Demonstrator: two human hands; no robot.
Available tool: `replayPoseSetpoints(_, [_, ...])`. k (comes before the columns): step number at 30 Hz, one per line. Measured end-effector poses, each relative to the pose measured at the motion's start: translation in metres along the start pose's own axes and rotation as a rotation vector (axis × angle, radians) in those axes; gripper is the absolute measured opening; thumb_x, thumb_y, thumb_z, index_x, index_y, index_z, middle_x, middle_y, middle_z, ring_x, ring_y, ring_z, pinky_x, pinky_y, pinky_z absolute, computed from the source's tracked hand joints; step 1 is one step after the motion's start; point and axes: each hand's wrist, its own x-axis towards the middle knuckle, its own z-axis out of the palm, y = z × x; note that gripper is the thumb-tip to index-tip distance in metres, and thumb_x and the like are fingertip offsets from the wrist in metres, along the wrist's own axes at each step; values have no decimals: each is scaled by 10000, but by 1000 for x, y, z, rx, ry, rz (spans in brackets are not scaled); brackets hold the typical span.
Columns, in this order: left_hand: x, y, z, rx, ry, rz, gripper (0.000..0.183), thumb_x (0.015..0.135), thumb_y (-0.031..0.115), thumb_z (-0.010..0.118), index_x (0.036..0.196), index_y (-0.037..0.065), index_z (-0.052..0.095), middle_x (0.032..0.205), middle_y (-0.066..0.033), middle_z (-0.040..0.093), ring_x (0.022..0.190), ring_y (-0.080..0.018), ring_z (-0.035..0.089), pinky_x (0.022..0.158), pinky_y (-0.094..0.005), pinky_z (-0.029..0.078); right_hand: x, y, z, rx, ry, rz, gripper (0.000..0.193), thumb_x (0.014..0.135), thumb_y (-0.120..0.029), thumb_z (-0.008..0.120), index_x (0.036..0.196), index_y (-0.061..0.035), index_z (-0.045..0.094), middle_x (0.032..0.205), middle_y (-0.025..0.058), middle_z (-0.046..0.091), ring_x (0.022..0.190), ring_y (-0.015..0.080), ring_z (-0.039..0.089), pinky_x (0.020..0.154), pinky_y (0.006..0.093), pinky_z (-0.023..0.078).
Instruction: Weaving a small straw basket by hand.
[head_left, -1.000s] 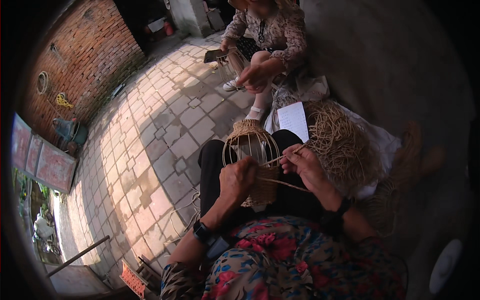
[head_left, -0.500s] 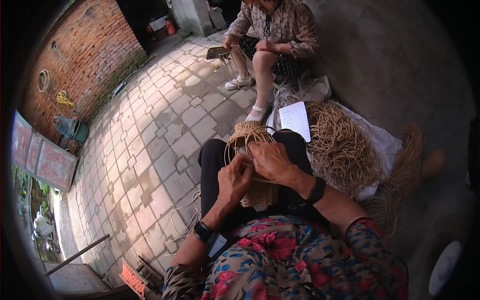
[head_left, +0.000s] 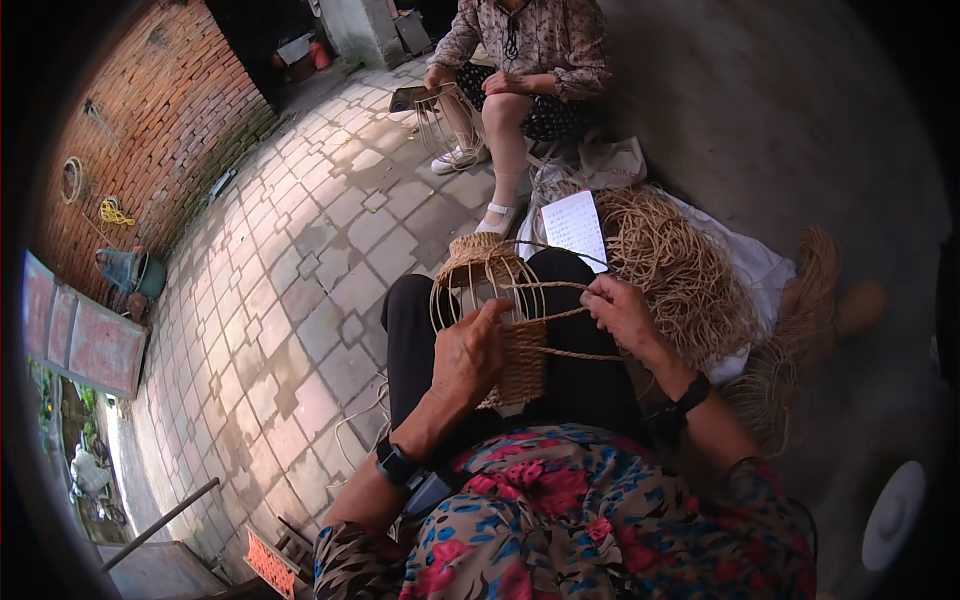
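Basket (head_left: pixel 524 362) with open gaps sits in the middle of the frame. The left hand (head_left: pixel 468 352) hides part of it, so I cannot tell if it pinches anything. The right hand (head_left: pixel 620 312) pinches thin twisted rope (head_left: pixel 562 284). Another person (head_left: pixel 530 50) is cut off up top.

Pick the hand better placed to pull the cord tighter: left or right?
Right, I'd judge. The right hand pinches the cord, clear of the part-woven basket; the left hand is against the basket's side, likely better for steadying.
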Motion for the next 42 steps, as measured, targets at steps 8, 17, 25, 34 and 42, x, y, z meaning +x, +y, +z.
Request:
replayPoseSetpoints(8, [12,4,12,-25,-37,-152,202,795,64,566,993,84,603,723,-134,660,688,-284,664,633,-351,510,46,-16,34,722,-337,-17,127,919,-144,594,967,-29,576,838,10,609,696,78,601,585,224,477])
replayPoseSetpoints(17, [4,-12,3,-288,73,-292,195,783,92,607,974,56,595,731,-71,642,679,-134,609,656,-284,484,51,-47,67,-276,69,-383,60,764,-137,622,807,-95,626,757,127,575,785,321,602,673,444,471])
replayPoseSetpoints(25, [0,-19,7,-307,141,-313,164,786,94,619,942,50,599,732,-58,631,681,-119,589,653,-271,472,57,-32,87,-337,199,-569,173,753,-88,607,923,-71,583,753,125,636,683,327,638,593,440,479])
replayPoseSetpoints(34, [-6,-41,11,-448,160,-319,126,797,102,604,918,67,595,709,-76,624,642,-157,597,634,-296,477,2,-12,49,-332,235,-295,247,735,-27,594,966,-56,514,721,105,588,627,289,609,561,398,466])
replayPoseSetpoints(42, [-1,-17,-1,27,249,-100,139,818,71,614,951,51,577,794,-84,638,695,-222,628,673,-321,495,10,28,-13,-420,149,-221,223,750,-63,629,964,-32,569,904,111,585,834,287,602,727,390,490])
